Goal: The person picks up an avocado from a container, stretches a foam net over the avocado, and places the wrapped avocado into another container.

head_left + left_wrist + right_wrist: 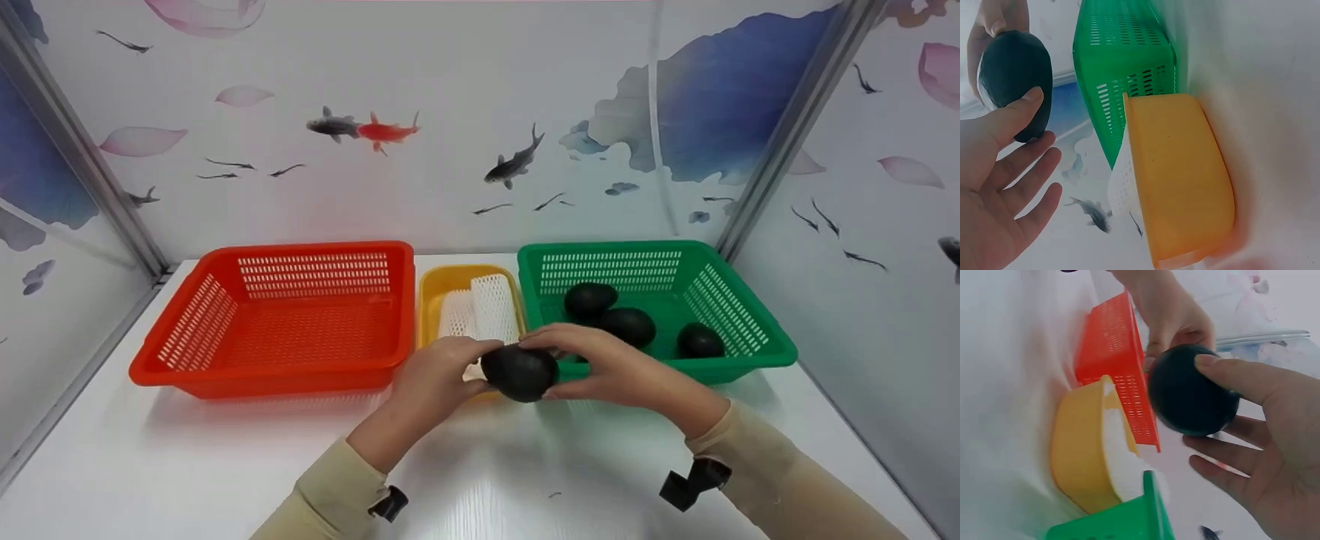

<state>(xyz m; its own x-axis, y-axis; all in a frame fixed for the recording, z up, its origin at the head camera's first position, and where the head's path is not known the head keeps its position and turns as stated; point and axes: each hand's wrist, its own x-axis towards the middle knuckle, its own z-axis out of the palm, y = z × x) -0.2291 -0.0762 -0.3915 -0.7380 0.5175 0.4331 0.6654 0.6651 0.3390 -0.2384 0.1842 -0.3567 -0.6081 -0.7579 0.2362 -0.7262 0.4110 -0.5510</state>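
Note:
A dark, egg-shaped avocado [520,373] is held in the air between both hands, in front of the yellow basket [429,300]. My left hand [439,379] pinches its left end between thumb and fingertips; the other fingers spread loosely in the left wrist view. From the other side, my right hand [611,367] grips it with the thumb and fingers, the thumb lying on its dark skin in the right wrist view. White foam net sleeves [493,307] lie inside the yellow basket, just behind the hands. More avocados [628,327] sit in the green basket [757,322] at the right.
A red basket [274,381] stands on the left with nothing seen inside it. All three baskets are lined up along the back of the white table [480,487]. Printed panels close off the back and sides. A tiny dark scrap [554,495] lies near the front.

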